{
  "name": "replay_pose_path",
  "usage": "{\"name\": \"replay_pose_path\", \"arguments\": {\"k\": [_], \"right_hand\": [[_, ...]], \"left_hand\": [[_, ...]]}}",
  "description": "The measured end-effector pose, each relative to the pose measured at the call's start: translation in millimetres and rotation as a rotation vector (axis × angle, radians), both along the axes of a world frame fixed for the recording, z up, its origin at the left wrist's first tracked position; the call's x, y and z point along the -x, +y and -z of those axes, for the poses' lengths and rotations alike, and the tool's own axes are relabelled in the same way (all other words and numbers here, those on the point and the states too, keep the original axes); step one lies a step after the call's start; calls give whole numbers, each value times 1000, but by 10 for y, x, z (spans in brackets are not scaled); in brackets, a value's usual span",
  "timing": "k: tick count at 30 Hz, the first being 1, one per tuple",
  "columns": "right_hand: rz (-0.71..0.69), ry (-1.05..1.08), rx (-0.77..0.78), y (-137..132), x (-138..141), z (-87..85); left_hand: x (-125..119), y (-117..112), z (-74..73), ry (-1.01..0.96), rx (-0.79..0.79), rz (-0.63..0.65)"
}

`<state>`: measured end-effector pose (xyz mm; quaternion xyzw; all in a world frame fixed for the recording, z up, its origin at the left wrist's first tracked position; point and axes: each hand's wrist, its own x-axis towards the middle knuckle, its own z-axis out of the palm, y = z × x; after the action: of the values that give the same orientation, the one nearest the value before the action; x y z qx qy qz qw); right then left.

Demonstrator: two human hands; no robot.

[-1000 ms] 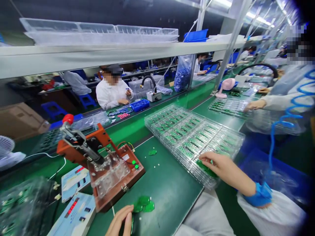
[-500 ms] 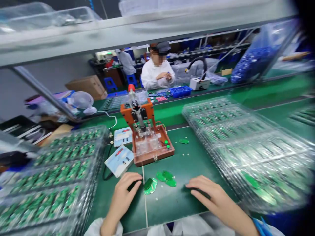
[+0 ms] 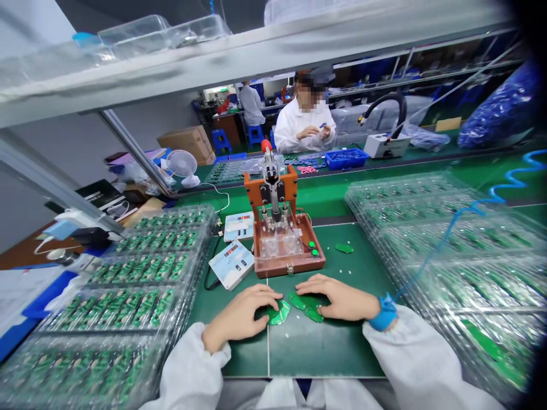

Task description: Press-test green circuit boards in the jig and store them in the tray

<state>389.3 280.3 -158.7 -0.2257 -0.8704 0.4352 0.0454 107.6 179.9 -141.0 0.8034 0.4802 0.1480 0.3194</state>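
Observation:
My left hand (image 3: 247, 312) reaches over a small fan of green circuit boards (image 3: 280, 314), its fingers above them and its thumb apart at the near side. Slightly to the right, my right hand (image 3: 335, 297) lies over a second group of green circuit boards (image 3: 308, 306), fingers stretched across the far side and thumb near the close edge. Both groups rest on the green work mat (image 3: 325, 353); neither is visibly lifted. Behind them stands an orange and brown press fixture (image 3: 290, 265) with a red-tipped lever. A blue wrist strap (image 3: 386, 313) circles my right wrist.
Stacked clear trays of boards flank me, left (image 3: 171, 285) and right (image 3: 384, 267). Two white display boxes (image 3: 233, 265) sit left of the fixture. A lone green board (image 3: 344, 248) lies to its right. A coiled blue cord (image 3: 457, 216) crosses the right trays. A co-worker (image 3: 305, 122) sits opposite.
My hands have moved inward onto the two groups of boards; before, the right hand was well clear of them. The camera view has turned left, shifting the scene rightward.

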Motion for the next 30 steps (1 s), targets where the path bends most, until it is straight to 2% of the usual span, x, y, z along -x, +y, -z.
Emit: {"name": "replay_pose_path", "arguments": {"k": [5, 9, 12, 15, 18, 21, 24, 30], "right_hand": [[-11, 15, -7, 44, 17, 39], [36, 101, 31, 12, -52, -152], [122, 255, 11, 75, -76, -365], [275, 352, -183, 288, 40, -465], [313, 352, -368, 568, 256, -422], [267, 332, -428, 771, 424, -338], [235, 315, -452, 841, 484, -287], [243, 326, -450, 779, 463, -246]], "left_hand": [[2, 34, 19, 0, -5, 12], [16, 21, -54, -79, -62, -52], [50, 130, -178, -172, -220, -189], [80, 402, -267, -154, -436, -301], [79, 705, -269, -96, -531, -307], [48, 883, -229, -69, -537, -291], [20, 916, -210, -54, -535, -301], [10, 855, -211, -50, -538, -280]]}}
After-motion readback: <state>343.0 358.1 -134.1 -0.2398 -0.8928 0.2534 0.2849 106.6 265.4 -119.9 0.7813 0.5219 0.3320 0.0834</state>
